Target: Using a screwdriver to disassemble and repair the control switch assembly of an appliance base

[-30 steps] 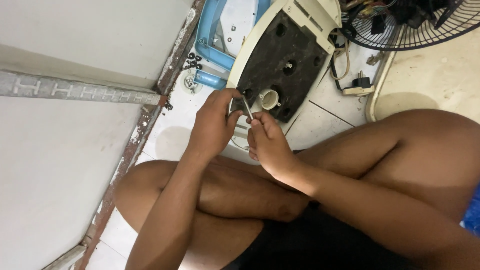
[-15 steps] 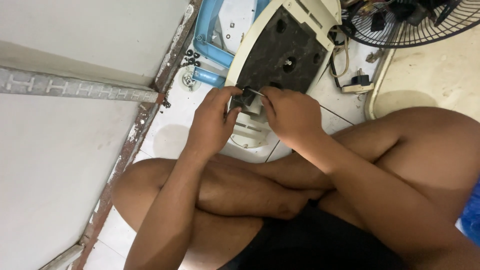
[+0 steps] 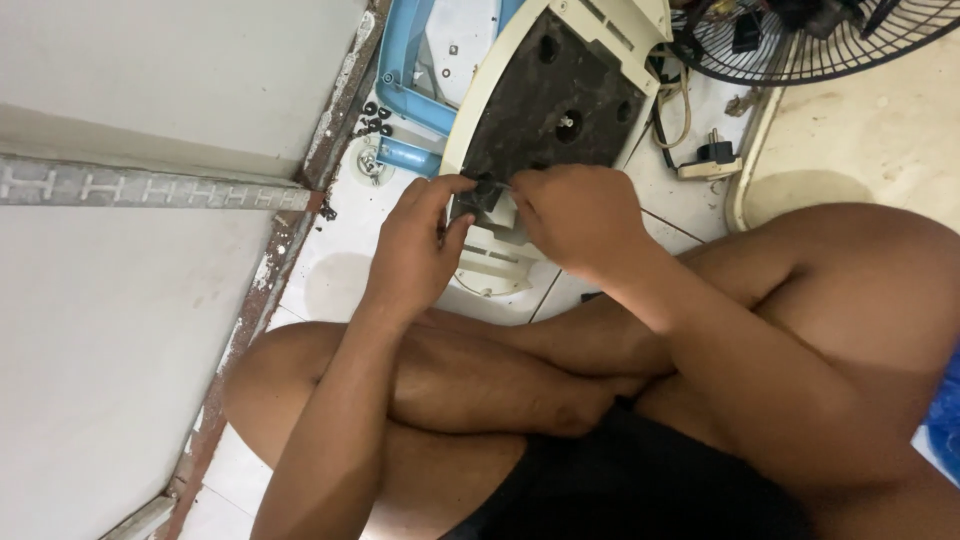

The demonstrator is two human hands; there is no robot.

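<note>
A cream plastic fan base (image 3: 585, 30) lies upside down on the tiled floor, its dark underside plate (image 3: 555, 105) facing up. My left hand (image 3: 415, 250) pinches a small dark part (image 3: 487, 192) at the near edge of that plate. My right hand (image 3: 580, 215) meets it from the right, fingers closed around the same small part. What the part is stays hidden by my fingers. My crossed legs fill the lower half of the view.
A light blue plastic frame (image 3: 410, 95) lies beyond the base, with small black washers (image 3: 375, 115) beside it. A black fan grille (image 3: 800, 40) sits top right, a power plug and cord (image 3: 705, 155) below it. A white panel with a rusty metal frame (image 3: 270, 270) runs along the left.
My right hand moved up and away from me to the near edge of the base, covering the white round piece seen earlier. Both hands now close together on the small dark part.
</note>
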